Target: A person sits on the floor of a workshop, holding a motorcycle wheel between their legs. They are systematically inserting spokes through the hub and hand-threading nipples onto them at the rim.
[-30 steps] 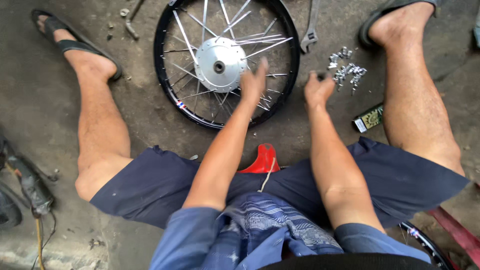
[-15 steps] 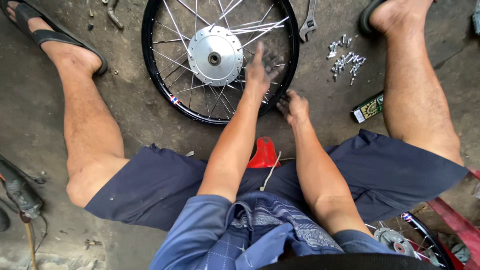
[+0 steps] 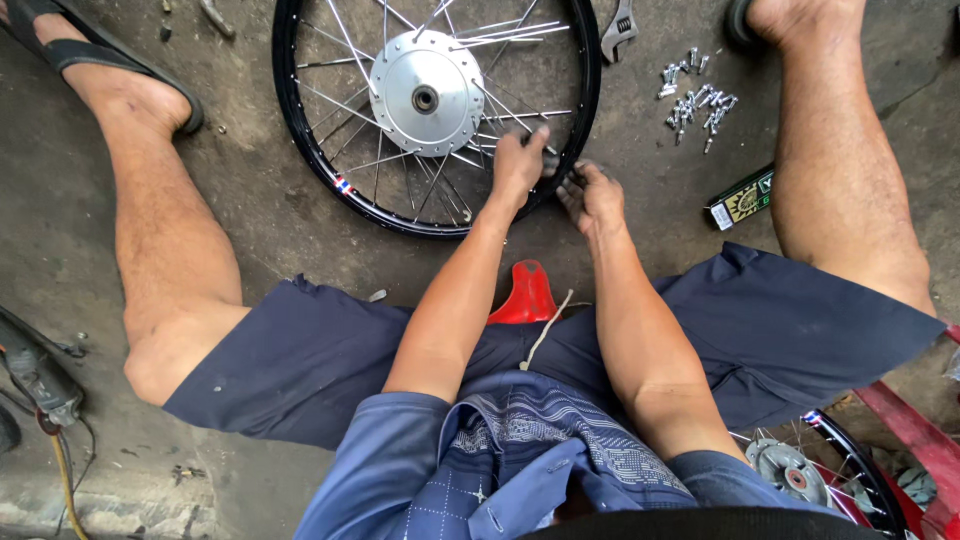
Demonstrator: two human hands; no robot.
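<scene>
Wheel (image 3: 330,150) flat on floor, hub axle upward; left hand (image 3: 518,165) and right hand (image 3: 592,196) pinching rim-side spokes.

Both arms fwd, left hand (image 3: 518,160) & right hand (image 3: 592,195) close together

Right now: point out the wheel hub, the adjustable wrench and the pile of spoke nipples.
wheel hub (image 3: 427,92), head view, on the flat silver face beside the axle hole.
adjustable wrench (image 3: 620,28), head view, on its jaw end.
pile of spoke nipples (image 3: 695,100), head view, middle of the loose heap.
</scene>
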